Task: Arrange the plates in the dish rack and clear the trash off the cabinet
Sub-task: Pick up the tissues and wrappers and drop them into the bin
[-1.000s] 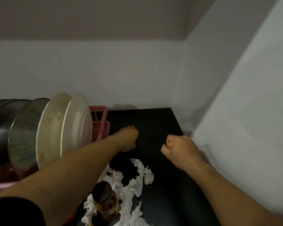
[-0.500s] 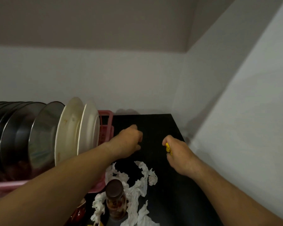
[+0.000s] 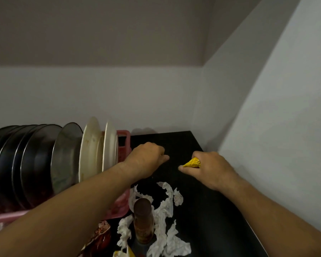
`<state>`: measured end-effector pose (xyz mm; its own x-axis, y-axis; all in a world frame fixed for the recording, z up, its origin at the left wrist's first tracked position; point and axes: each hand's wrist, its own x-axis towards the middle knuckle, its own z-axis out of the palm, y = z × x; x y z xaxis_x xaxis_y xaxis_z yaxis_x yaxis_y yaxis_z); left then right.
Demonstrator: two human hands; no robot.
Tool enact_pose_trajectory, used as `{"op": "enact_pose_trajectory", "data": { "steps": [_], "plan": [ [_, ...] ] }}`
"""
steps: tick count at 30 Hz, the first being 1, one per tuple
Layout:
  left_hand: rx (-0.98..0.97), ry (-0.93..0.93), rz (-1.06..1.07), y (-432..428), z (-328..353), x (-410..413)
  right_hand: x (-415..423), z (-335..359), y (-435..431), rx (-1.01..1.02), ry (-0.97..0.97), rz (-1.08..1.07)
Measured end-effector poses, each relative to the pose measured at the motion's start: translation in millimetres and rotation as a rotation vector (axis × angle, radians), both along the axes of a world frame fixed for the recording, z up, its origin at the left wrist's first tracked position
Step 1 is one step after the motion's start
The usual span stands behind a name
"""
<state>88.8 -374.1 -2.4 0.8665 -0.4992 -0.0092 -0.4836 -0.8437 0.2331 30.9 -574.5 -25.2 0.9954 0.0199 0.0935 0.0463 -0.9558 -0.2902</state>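
Note:
My right hand [image 3: 209, 168] grips a crumpled yellow wrapper [image 3: 192, 162] low over the back of the black cabinet top [image 3: 208, 216]. My left hand [image 3: 146, 160] is curled just left of it, near the surface; whether it holds anything is hidden. Torn white tissue pieces [image 3: 165, 210] lie scattered in front of both hands. On the left, the pink dish rack [image 3: 123, 143] holds two white plates [image 3: 100, 147] and several steel plates [image 3: 35, 164] standing on edge.
A brown-capped jar [image 3: 143, 219] stands among the tissue near the front. A dark red packet [image 3: 102, 232] and a yellow scrap [image 3: 127, 254] lie at the bottom edge. White walls close in behind and on the right.
The yellow wrapper now sticks out of my right hand's grip much more than before. Both hands stay over the back of the cabinet top. The camera has turned left, showing more steel plates.

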Motion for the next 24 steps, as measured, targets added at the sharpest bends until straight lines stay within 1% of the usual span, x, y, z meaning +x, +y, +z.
{"op": "enact_pose_trajectory", "data": {
  "steps": [4, 7, 12, 15, 19, 24],
  "plan": [
    [-0.005, -0.149, 0.016, 2.7, 2.3, -7.1, -4.8, 9.9, 8.2, 0.041, -0.031, -0.019],
    [-0.032, -0.167, 0.013, 2.2, 4.3, -10.4, -5.1, 9.0, 12.4, 0.111, -0.104, -0.020],
    [-0.046, -0.173, -0.015, 7.6, 4.6, -19.0, -14.4, 10.9, 21.7, 0.141, -0.228, 0.004],
    [-0.054, -0.220, -0.061, 17.2, 4.4, -30.9, -25.0, 12.8, 36.0, 0.102, -0.224, 0.034],
    [0.000, -0.310, -0.140, 36.1, 0.2, -50.6, -45.2, 12.4, 64.3, 0.046, -0.174, 0.074],
    [0.016, -0.362, -0.223, 73.9, -1.4, -76.8, -74.8, 2.1, 97.8, -0.013, -0.117, 0.065]
  ]
}}
